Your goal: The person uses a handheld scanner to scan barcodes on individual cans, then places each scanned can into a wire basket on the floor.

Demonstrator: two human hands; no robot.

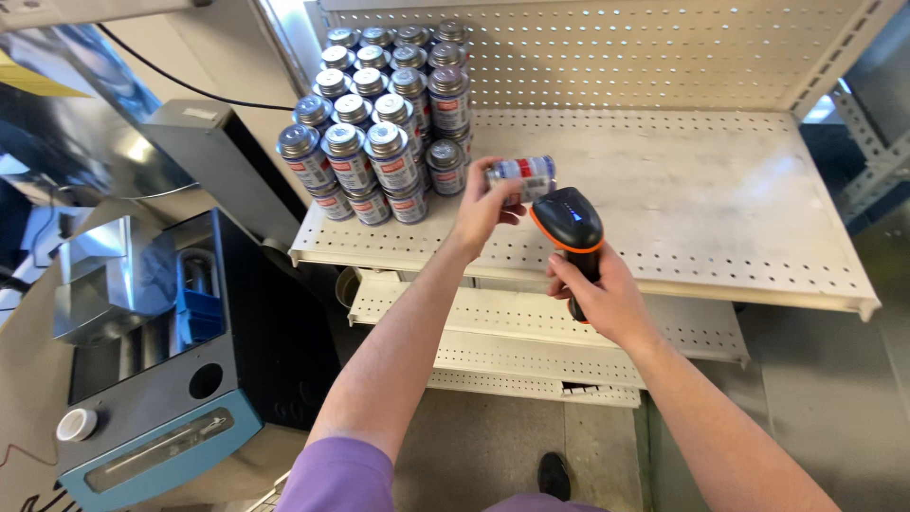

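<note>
Left hand (483,204) clamped on can (521,178), label turned toward scanner (569,223); right hand (597,294) wrapped tight round its grip, near stacked cans (379,123).

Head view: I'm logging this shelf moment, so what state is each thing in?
Can in hand: lying sideways, held by left hand.
Scanner: gripped by right hand, head close to the can.
Stacked cans: upright, lids on, in tiers.
Shelf: right part bare.

A shop: perforated metal shelf (720,199) stocked with stacked cans (379,123), handheld scanner (572,228).
</note>
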